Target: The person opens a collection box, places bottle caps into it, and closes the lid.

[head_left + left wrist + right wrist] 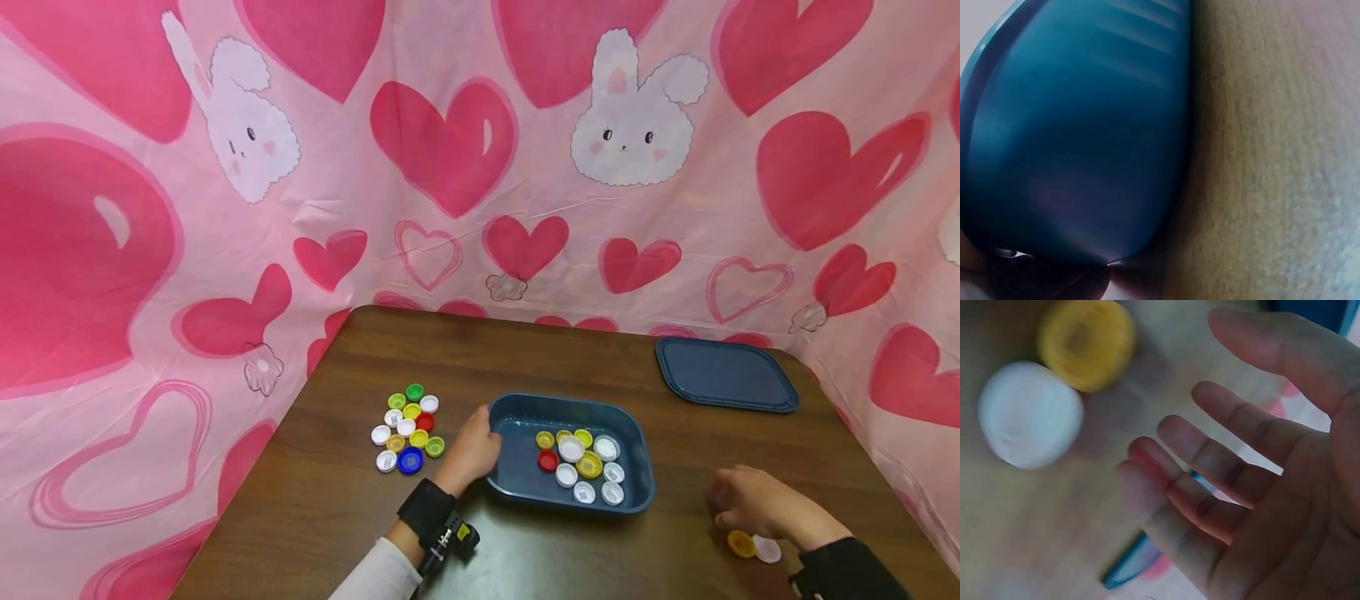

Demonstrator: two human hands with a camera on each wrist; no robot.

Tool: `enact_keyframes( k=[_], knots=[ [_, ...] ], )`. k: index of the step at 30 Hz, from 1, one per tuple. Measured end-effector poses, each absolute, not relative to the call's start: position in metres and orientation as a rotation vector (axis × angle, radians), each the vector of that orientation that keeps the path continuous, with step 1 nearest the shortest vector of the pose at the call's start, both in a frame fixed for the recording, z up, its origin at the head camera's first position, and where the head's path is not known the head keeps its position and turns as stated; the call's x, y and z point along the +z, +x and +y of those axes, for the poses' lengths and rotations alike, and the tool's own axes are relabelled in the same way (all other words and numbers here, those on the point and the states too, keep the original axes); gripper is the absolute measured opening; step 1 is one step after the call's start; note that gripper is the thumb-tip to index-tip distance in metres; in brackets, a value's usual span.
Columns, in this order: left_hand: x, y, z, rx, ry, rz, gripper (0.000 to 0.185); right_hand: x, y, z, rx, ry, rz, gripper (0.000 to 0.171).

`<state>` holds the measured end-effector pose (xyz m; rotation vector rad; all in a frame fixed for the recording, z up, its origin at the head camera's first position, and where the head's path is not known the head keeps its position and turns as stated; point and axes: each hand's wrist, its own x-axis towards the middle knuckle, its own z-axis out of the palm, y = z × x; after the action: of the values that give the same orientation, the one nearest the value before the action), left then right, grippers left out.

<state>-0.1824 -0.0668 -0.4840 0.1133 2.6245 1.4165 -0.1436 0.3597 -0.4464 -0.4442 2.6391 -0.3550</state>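
A person sits at a dark wooden table (pixel 337 517) hung round with a pink cloth (pixel 187 208) printed with hearts and bunnies; the left hand (pixel 472 450) grips the left rim of a dark blue plastic tray (pixel 641 492), fingers curled over its edge; inside the tray lie bottle caps (pixel 579 467) in yellow, white and red, clustered near its middle; a second group of loose caps (pixel 408 427), green, white, yellow, red and blue, lies on the table just left of that hand; the right hand (pixel 753 500) hovers low over the table to the right of the tray, fingers spread and relaxed, holding nothing; a yellow cap (pixel 741 543) and a white cap (pixel 767 549) lie touching just beside it; a dark blue lid (pixel 723 375) lies flat near the far right corner, well apart from the tray.
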Motion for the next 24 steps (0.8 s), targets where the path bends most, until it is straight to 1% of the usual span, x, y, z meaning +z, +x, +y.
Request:
enact_keyframes(
  k=[2, 4, 9, 13, 20, 24],
  knots=[
    [-0.484, -0.183, -0.067, 1.416, 0.109, 2.627, 0.048, -0.461, -0.142, 0.368, -0.391, -0.456, 2.624, 0.037],
    [-0.484, -0.183, -0.067, 1.414, 0.105, 2.633, 0.048, -0.467, -0.139, 0.371, -0.393, -0.495, 2.632, 0.039],
    [-0.483, -0.184, -0.067, 1.420, 0.089, 2.623, 0.048, -0.461, -0.125, 0.362, -0.428, -0.531, 2.675, 0.033],
    [-0.483, -0.184, -0.066, 1.413, 0.078, 2.618, 0.048, -0.460, -0.118, 0.359, -0.431, -0.551, 2.706, 0.031],
    [-0.483, -0.183, -0.066, 1.414, 0.061, 2.585, 0.050, -0.470, -0.116, 0.362, -0.442, -0.465, 2.687, 0.030],
    [-0.483, -0.183, -0.066, 1.413, 0.068, 2.584, 0.050, -0.471, -0.116, 0.362, -0.419, -0.472, 2.706, 0.028]
  ],
)
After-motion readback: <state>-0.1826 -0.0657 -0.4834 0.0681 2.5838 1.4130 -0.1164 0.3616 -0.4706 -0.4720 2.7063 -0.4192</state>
